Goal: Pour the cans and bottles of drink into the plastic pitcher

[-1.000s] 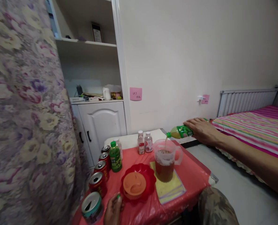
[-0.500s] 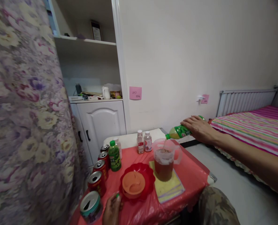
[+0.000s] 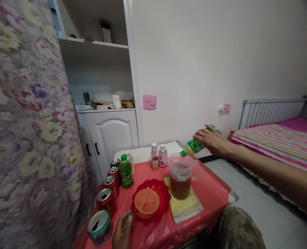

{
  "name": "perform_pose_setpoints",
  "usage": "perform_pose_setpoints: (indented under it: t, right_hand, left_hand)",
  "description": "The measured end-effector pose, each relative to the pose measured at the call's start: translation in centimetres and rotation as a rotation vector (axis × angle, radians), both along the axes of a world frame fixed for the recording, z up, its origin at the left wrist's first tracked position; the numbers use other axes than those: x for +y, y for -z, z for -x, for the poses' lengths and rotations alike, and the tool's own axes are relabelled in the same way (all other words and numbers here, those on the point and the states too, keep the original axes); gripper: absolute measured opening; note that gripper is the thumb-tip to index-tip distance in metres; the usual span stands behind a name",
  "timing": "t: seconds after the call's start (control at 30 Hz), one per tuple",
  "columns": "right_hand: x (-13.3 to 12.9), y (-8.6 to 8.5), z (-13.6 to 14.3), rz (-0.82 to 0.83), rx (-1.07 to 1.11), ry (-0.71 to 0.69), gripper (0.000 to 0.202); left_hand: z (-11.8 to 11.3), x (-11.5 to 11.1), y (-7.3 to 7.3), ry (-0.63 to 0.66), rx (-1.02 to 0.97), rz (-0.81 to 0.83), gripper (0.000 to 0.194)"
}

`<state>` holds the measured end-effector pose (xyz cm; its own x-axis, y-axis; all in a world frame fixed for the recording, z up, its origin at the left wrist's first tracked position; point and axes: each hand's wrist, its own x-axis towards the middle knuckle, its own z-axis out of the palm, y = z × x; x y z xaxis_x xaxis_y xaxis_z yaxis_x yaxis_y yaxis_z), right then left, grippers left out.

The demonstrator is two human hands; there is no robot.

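My right hand is wrapped round a green-labelled plastic bottle, tipped with its neck down to the left. From its mouth a thin stream runs into the clear plastic pitcher, which holds reddish-brown liquid with foam on top. The pitcher stands on a folded yellow cloth. Low on the table's near side, my left hand is closed with a small green bottle cap between thumb and finger. Beside it is a red scalloped plate bearing an orange divided bowl.
Several opened cans line the table's left edge, with a capped green bottle beside them. Two small white-capped bottles stand at the back. A floral curtain hangs on the left; a bed is at the right.
My right hand has moved slightly left and up, tilting the bottle more steeply, its mouth now nearer the pitcher. My left hand has hardly moved.
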<state>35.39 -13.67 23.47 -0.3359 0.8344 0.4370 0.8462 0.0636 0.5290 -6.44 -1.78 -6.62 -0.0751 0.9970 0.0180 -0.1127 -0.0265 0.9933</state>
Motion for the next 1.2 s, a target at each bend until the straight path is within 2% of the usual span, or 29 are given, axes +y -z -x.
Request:
perform_pose_setpoints:
  t: [0.33,0.57,0.67,0.83,0.97,1.1,1.2]
  right_hand:
    - [1.1,0.0,1.2,0.027,-0.076,-0.024,0.065]
    - [1.0,-0.2,2.8,-0.010,-0.095,-0.034,0.037]
    - [0.9,-0.2,3.0,-0.013,-0.085,-0.050,0.032]
    - [0.7,0.3,2.2,-0.043,-0.048,-0.031,0.041]
    - [0.5,0.8,1.2,-0.010,-0.051,-0.051,0.039]
    - [0.4,1.2,0.6,-0.047,-0.035,-0.004,0.049]
    - [0.3,1.4,0.4,-0.057,-0.033,0.005,0.047]
  left_hand:
    - [0.2,0.3,0.5,0.002,-0.005,-0.021,0.070]
    - [0.1,0.2,0.1,-0.006,-0.009,0.002,0.073]
    - [0.0,0.2,0.1,-0.017,-0.018,0.003,0.073]
    - [0.0,0.1,0.1,-0.036,0.002,-0.001,0.075]
    - [0.0,0.2,0.1,-0.016,0.013,-0.012,0.074]
    - [0.0,0.4,0.3,-0.017,0.002,0.003,0.074]
    - [0.2,0.6,0.5,0.004,0.003,0.017,0.076]
